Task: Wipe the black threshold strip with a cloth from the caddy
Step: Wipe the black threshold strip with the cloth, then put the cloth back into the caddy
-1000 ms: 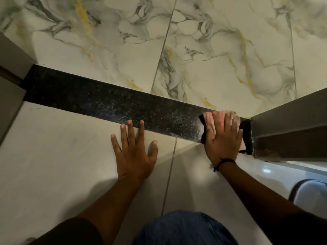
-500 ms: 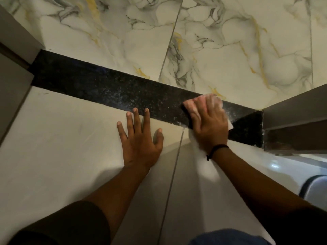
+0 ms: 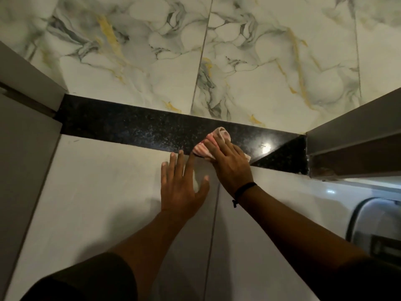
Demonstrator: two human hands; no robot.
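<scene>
The black speckled threshold strip (image 3: pixel 121 124) runs across the floor from the left door frame to the right one. My right hand (image 3: pixel 230 164) presses a pink and white striped cloth (image 3: pixel 213 141) flat onto the strip, right of its middle. The cloth bunches out beyond my fingertips. My left hand (image 3: pixel 182 187) lies flat on the pale floor tile just below the strip, fingers spread, its fingertips near the cloth. To the right of the cloth the strip looks shinier, with a light glare; to the left it looks dusty.
Marbled white tiles (image 3: pixel 238 61) with grey and yellow veins lie beyond the strip. Grey door frames stand at the left (image 3: pixel 26 88) and right (image 3: pixel 351 135). A white object with a dark rim (image 3: pixel 377 222) sits at the right edge. No caddy is in view.
My right hand has slid the cloth leftward along the strip, from the right end by the door frame toward the middle. The left hand stayed flat on the tile.
</scene>
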